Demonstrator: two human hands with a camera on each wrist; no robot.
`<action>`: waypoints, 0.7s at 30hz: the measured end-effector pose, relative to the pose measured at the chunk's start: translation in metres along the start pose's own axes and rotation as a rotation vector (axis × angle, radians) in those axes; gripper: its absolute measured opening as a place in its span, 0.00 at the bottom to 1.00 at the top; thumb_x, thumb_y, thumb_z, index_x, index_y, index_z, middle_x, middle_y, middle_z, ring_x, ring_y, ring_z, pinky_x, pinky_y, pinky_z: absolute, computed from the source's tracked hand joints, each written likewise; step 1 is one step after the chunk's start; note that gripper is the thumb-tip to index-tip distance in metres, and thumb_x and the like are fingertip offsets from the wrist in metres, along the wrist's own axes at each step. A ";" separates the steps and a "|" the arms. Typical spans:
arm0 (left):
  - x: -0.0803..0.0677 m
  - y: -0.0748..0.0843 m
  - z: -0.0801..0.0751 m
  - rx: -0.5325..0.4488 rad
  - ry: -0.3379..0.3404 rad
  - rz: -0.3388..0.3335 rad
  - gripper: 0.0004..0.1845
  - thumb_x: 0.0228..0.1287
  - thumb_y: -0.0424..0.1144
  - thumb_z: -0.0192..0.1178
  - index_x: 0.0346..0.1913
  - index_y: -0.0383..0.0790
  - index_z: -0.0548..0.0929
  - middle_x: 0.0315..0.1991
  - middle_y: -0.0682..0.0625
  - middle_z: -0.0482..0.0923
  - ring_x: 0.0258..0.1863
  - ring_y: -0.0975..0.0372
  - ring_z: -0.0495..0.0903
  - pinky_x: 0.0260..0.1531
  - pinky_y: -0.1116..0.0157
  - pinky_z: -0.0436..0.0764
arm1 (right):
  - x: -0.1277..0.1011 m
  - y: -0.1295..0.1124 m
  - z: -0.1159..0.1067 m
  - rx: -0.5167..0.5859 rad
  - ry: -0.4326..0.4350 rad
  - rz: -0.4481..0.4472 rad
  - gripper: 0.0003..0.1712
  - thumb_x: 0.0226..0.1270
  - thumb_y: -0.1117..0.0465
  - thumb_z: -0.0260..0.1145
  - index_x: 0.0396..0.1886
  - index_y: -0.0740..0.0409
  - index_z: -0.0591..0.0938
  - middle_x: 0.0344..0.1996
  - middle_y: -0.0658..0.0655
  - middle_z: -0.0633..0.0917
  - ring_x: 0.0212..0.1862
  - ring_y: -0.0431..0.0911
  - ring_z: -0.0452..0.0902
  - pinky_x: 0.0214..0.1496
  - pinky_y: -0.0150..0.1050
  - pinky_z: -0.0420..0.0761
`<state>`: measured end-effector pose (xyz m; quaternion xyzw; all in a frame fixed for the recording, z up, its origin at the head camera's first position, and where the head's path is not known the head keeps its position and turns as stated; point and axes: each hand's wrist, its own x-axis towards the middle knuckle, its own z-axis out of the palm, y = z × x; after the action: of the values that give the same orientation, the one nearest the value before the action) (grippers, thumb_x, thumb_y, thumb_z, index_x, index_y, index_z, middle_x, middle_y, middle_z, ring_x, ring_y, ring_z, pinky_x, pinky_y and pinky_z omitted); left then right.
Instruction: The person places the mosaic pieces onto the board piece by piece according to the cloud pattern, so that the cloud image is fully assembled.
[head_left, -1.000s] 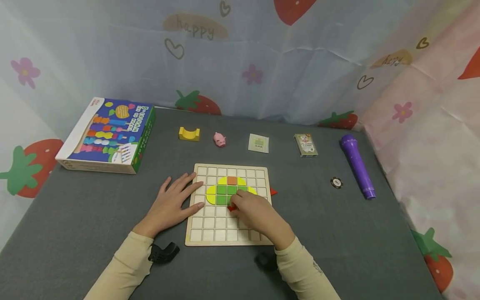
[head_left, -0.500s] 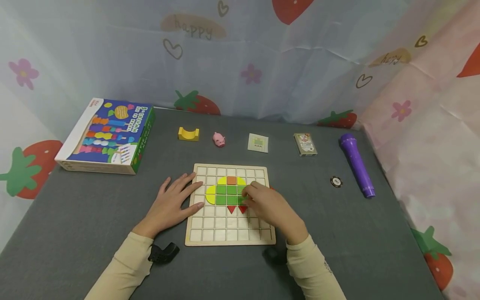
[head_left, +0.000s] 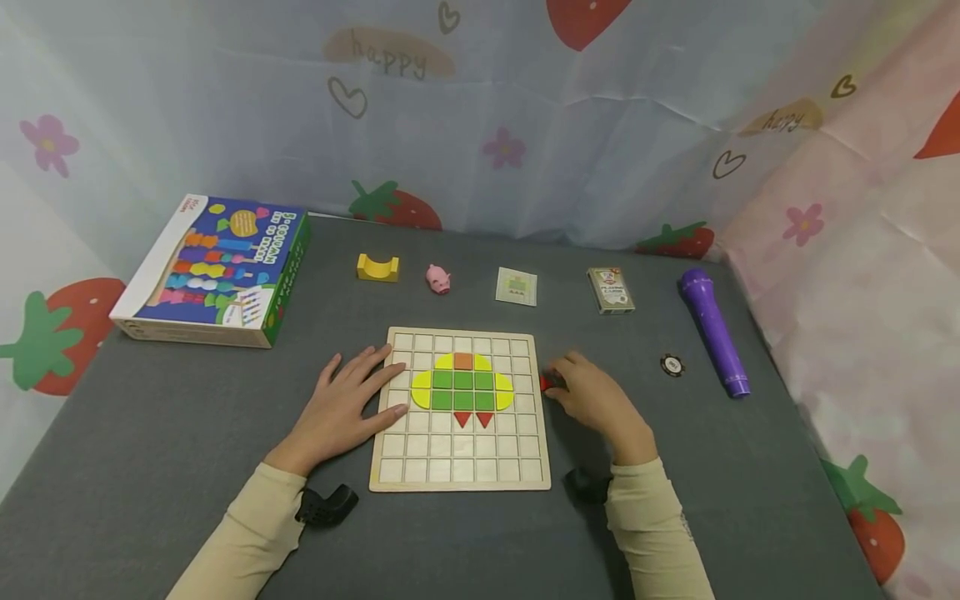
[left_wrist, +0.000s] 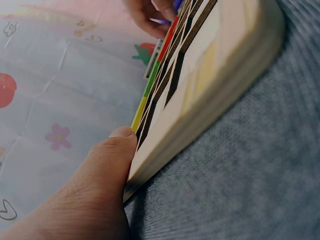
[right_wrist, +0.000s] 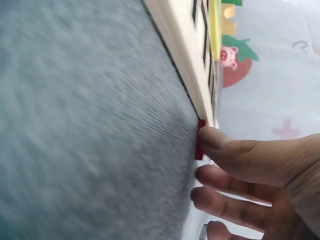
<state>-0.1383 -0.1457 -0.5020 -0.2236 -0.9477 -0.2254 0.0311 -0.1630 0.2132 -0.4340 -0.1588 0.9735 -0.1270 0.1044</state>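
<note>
A wooden grid board lies flat on the cloth. Set in its squares are green pieces, yellow rounded pieces, an orange square and two red triangles. My left hand rests with spread fingers on the board's left edge; its thumb touches the rim in the left wrist view. Beside the right edge, my right hand pinches another red triangle on the cloth. In the right wrist view, the thumb covers part of that red piece.
Behind the board lie a yellow curved block, a pink pig, a pattern card and a playing-card box. A game box stands far left. Rightward are a poker chip and a purple microphone.
My right hand has let go of a red triangle, now in the board beside another, and moved right past the board's edge to a further red triangle. The left hand has stayed put.
</note>
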 end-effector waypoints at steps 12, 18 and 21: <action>0.000 0.000 0.002 0.000 0.004 0.006 0.36 0.63 0.64 0.55 0.71 0.54 0.66 0.75 0.49 0.54 0.74 0.52 0.52 0.70 0.41 0.42 | 0.001 0.000 0.006 0.018 0.027 -0.028 0.14 0.63 0.62 0.68 0.48 0.58 0.81 0.41 0.55 0.79 0.42 0.47 0.77 0.42 0.43 0.80; 0.000 0.000 0.000 0.000 0.010 0.008 0.36 0.62 0.63 0.56 0.71 0.53 0.67 0.75 0.49 0.55 0.74 0.52 0.53 0.70 0.41 0.42 | 0.001 -0.002 0.006 0.080 -0.005 -0.002 0.12 0.64 0.63 0.67 0.45 0.62 0.80 0.40 0.56 0.78 0.41 0.46 0.76 0.42 0.42 0.79; 0.000 0.000 0.000 0.002 0.011 0.006 0.36 0.62 0.63 0.56 0.71 0.53 0.67 0.75 0.49 0.55 0.74 0.52 0.53 0.70 0.41 0.42 | 0.001 -0.003 0.006 0.107 -0.007 0.012 0.10 0.64 0.63 0.67 0.43 0.61 0.79 0.38 0.56 0.78 0.37 0.45 0.75 0.38 0.40 0.78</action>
<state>-0.1384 -0.1460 -0.5023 -0.2253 -0.9471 -0.2256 0.0371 -0.1619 0.2085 -0.4389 -0.1474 0.9659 -0.1777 0.1171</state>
